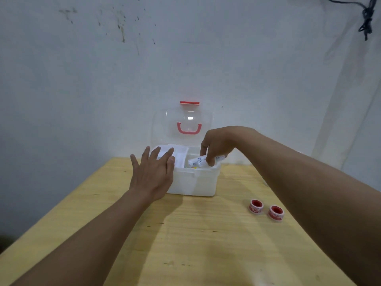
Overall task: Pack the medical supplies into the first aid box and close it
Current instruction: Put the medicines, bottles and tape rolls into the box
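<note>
Two red tape rolls [256, 206] [276, 212] lie side by side on the wooden surface [185, 234], right of the white first aid box [198, 182], whose clear lid [183, 124] stands upright. The right hand [216, 145] pinches a white wrapped roll [201, 161] over the box's right compartment. The left hand [153, 172], fingers [153, 154] spread wide, rests at its left front corner.

A yellow wooden table [185, 244], stained white wall [103, 69], black cable [367, 19].
</note>
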The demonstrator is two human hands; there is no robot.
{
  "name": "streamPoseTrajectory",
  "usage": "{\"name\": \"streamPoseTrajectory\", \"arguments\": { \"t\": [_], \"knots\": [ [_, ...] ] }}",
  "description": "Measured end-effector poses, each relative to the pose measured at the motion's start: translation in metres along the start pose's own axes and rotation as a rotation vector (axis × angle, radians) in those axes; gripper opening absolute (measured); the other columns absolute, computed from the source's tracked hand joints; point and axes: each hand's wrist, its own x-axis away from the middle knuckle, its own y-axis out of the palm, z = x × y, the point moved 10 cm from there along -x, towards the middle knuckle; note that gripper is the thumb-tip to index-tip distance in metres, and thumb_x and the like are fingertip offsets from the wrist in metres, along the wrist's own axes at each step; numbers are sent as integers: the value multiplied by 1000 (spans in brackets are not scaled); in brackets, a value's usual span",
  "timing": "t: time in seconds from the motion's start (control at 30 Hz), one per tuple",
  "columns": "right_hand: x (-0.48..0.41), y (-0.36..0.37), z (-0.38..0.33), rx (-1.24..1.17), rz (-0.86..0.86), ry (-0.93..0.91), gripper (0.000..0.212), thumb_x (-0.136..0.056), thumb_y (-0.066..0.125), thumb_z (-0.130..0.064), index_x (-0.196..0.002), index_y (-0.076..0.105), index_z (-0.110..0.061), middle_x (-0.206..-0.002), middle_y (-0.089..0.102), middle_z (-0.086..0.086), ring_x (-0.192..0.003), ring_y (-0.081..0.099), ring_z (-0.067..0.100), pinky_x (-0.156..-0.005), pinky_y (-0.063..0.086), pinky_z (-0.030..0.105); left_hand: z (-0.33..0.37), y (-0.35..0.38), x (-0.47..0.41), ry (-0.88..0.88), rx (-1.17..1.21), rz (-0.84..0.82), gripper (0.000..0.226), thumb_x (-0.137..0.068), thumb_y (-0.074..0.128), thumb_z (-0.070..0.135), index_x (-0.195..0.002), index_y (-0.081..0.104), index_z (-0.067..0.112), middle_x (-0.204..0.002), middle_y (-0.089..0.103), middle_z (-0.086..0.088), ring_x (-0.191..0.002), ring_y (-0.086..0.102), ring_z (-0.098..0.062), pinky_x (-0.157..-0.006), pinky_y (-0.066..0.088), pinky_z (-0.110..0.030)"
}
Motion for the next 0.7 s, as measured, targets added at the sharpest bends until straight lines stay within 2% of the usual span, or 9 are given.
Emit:
{"name": "streamPoseTrajectory", "arguments": {
  "t": [0.17,0.33,0.47,0.57,0.7],
  "knots": [
    [-11,10,-8,-11,-63,-1,42,-79,75,-17,-122,71,-19,-112,65,0,-96,65,20,-79,60,29,-1,0,-1,2,8,19,52,-101,11,46,-150,26,40,-159,26,-3,-150,6,-25,-117,-3,-59],
    [-18,22,-10,-146,-68,0,34,-81,75,-10,-115,74,-12,-105,69,0,-93,69,17,-77,60,25,0,1,-1,5,14,22,52,-101,12,46,-150,26,40,-159,27,-2,-149,7,-25,-117,-2,-59],
    [-18,27,-8,-259,-20,4,23,-86,66,1,-103,77,-10,-104,74,8,-93,74,24,-84,61,34,-1,0,-2,5,9,31,52,-101,12,46,-150,27,38,-158,29,-3,-149,10,-25,-117,0,-60],
    [-14,31,-8,-312,-18,11,27,-89,56,2,-105,74,-11,-98,73,8,-93,72,26,-83,61,36,-1,0,-1,4,7,23,52,-101,12,46,-150,26,39,-158,29,-3,-149,10,-25,-117,0,-60],
    [-7,24,-9,-394,31,-1,22,-92,57,-2,-107,72,-10,-95,74,4,-93,72,17,-82,60,32,-1,0,-3,2,-31,-2,54,-100,10,47,-151,25,38,-158,28,-3,-150,7,-26,-115,-4,-62]
  ]
}}
